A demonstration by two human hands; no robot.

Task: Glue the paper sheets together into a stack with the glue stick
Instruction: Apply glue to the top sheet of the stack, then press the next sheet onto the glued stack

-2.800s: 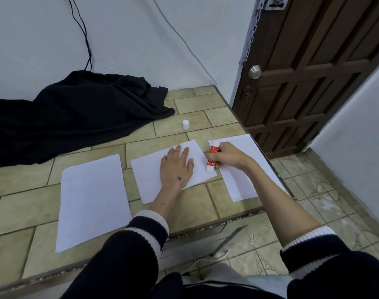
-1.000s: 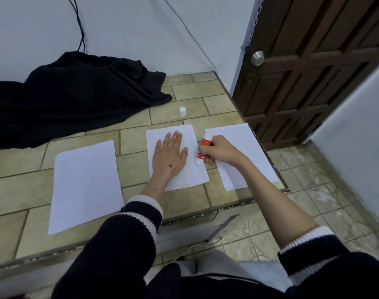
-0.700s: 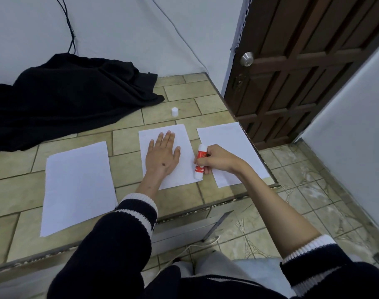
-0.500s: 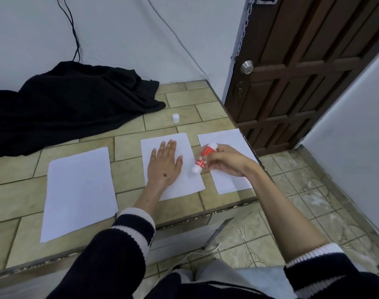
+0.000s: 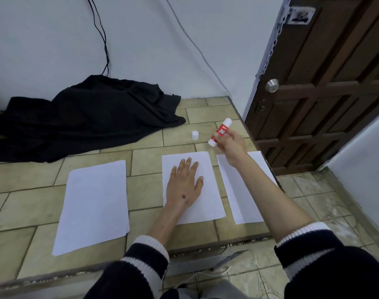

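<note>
My right hand (image 5: 231, 145) grips glue stick (image 5: 220, 132), raised; left hand (image 5: 184, 186) flat on middle sheet (image 5: 208, 203). Three sheets separate; stacking not begun.

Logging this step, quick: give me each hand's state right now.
Left hand: open, pressing flat on the middle paper sheet.
Right hand: closed around the glue stick, held above the tiled surface.

You are in a plain room of a home: a raised tiled ledge (image 5: 205, 113) meets a white wall, a panelled wooden door (image 5: 326, 83) stands right of the ledge, and black cloth (image 5: 87, 117) lies crumpled on it.
</note>
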